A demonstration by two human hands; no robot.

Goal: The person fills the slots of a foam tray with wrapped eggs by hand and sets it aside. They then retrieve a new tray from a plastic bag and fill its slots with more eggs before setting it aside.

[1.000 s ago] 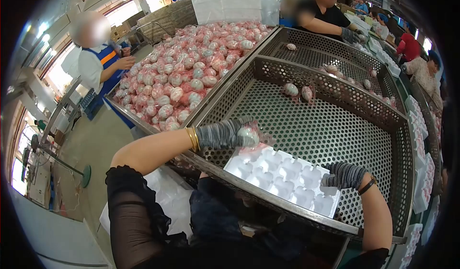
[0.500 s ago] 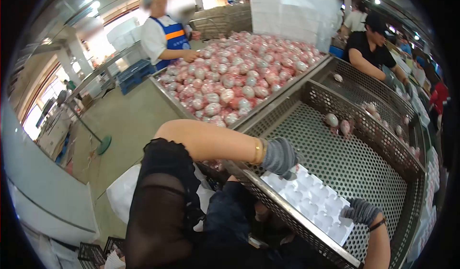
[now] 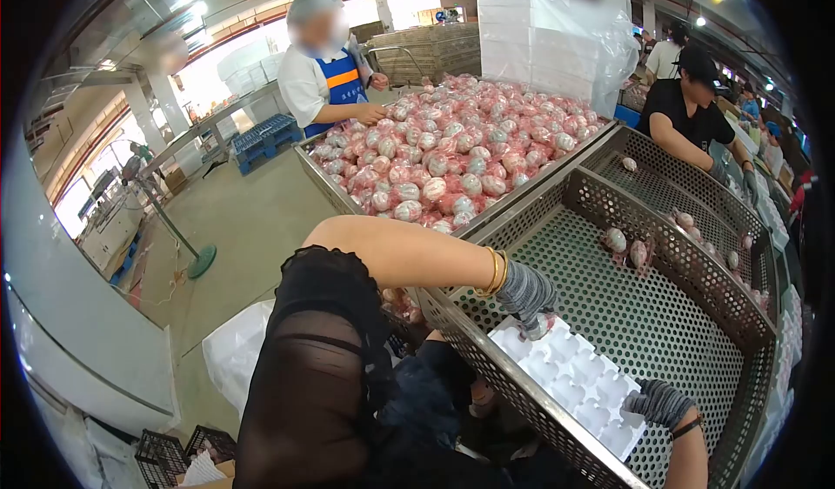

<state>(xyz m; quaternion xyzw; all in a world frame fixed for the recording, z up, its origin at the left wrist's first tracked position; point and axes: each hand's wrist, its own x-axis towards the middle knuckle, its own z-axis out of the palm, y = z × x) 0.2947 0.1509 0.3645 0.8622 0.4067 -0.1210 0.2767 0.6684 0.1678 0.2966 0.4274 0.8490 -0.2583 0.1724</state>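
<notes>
A white tray with moulded pockets (image 3: 578, 385) lies on the perforated metal floor of a bin (image 3: 661, 324). At the tray's far left end, my left hand (image 3: 529, 298), in a grey glove, has its fingers closed on a wrapped egg (image 3: 541, 325), partly hidden beneath them. My right hand (image 3: 663, 405), gloved too, holds the tray's right edge between its fingers. The tray's other visible pockets hold no eggs. Two wrapped eggs (image 3: 616, 240) rest near the bin's back wall.
Beyond the bin's left side, wrapped eggs (image 3: 435, 154) fill a large metal table. A co-worker in a blue apron (image 3: 337, 80) stands behind it, another in black (image 3: 683, 110) at the right. A second perforated bin (image 3: 661, 171) adjoins. Black crates (image 3: 161, 458) stand lower left.
The view has shifted, so everything sits slightly lower and further right. My left hand is still at the tray's far left end, with more of the egg showing. My right hand keeps the tray's edge.
</notes>
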